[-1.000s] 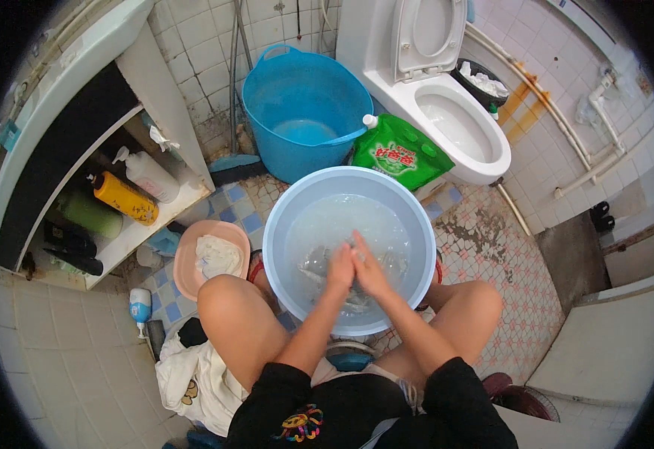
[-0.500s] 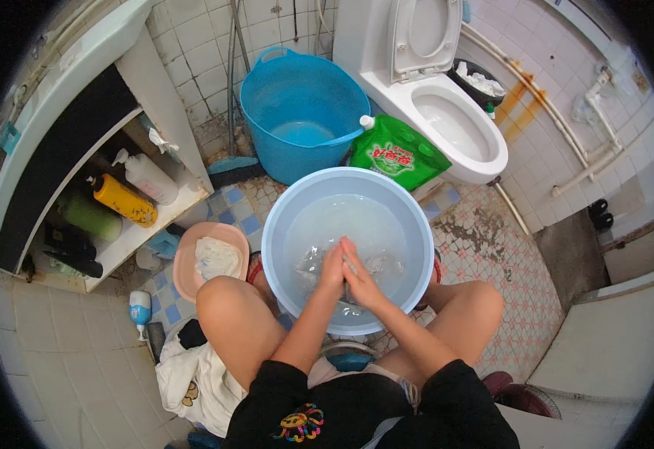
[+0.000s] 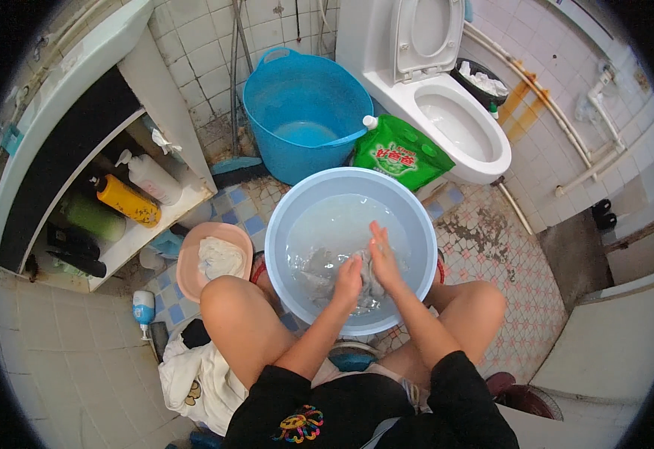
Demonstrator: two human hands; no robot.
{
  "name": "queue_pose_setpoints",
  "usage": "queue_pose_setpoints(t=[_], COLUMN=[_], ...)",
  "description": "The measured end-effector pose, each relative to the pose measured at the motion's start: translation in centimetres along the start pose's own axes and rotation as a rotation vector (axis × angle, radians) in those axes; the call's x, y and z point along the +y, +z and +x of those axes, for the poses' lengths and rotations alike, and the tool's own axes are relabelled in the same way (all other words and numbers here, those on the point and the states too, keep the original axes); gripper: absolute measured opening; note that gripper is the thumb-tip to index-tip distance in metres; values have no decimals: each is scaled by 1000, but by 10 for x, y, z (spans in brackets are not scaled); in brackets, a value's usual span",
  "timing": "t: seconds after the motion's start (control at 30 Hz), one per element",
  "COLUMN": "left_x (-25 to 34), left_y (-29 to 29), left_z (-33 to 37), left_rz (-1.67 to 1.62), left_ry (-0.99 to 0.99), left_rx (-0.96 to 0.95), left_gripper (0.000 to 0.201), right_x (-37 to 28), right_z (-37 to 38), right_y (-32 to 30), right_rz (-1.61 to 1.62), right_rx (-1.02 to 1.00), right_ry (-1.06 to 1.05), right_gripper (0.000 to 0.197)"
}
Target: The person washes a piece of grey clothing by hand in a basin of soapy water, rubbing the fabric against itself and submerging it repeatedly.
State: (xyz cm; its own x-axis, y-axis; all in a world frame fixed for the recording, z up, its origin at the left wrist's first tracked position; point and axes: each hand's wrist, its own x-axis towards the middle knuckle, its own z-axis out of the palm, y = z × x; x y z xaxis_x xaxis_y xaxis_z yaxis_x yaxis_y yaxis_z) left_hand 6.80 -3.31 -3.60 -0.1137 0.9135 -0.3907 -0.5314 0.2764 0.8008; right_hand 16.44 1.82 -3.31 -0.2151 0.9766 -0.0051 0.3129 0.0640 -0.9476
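Note:
A light blue basin (image 3: pixel 280 202) of cloudy water stands between my knees. Under the surface lies a pale, greyish cloth (image 3: pixel 319 271), blurred by ripples and glints. My left hand (image 3: pixel 348 281) is over the near middle of the basin, turned edge-on with its fingers together. To its right and a little farther off, my right hand (image 3: pixel 384 260) has its fingers stretched out. A gap separates the two hands, and neither grips anything that I can see. Part of the cloth shows below and between them.
A pink basin (image 3: pixel 186 262) with a white cloth (image 3: pixel 220 258) sits left. Beyond the basin are a blue tub (image 3: pixel 297 97), a green detergent pouch (image 3: pixel 401 153) and a toilet (image 3: pixel 461 138). White clothing (image 3: pixel 200 378) and a pump bottle (image 3: pixel 143 308) lie near left, below a bottle shelf (image 3: pixel 173 202).
My palms, pressed together before, have come apart. The right hand has shifted right and slightly away; the left has moved a little right and nearer to me.

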Motion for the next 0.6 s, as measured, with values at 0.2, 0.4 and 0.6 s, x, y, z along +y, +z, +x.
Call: queue_pose_setpoints(t=[0.2, 0.4, 0.6], left_x=[7, 1, 24], left_y=[-38, -29, -46], left_z=[36, 29, 34], left_rz=[-118, 423, 1023], left_ry=[-4, 36, 445], left_rx=[-63, 32, 199], left_gripper=[35, 22, 28], right_x=[-19, 23, 1], right_z=[-26, 15, 13], right_y=[41, -19, -30], right_rz=[-4, -454, -647], right_rx=[-211, 109, 76], right_ry=[-277, -78, -18], right_gripper=[51, 35, 28])
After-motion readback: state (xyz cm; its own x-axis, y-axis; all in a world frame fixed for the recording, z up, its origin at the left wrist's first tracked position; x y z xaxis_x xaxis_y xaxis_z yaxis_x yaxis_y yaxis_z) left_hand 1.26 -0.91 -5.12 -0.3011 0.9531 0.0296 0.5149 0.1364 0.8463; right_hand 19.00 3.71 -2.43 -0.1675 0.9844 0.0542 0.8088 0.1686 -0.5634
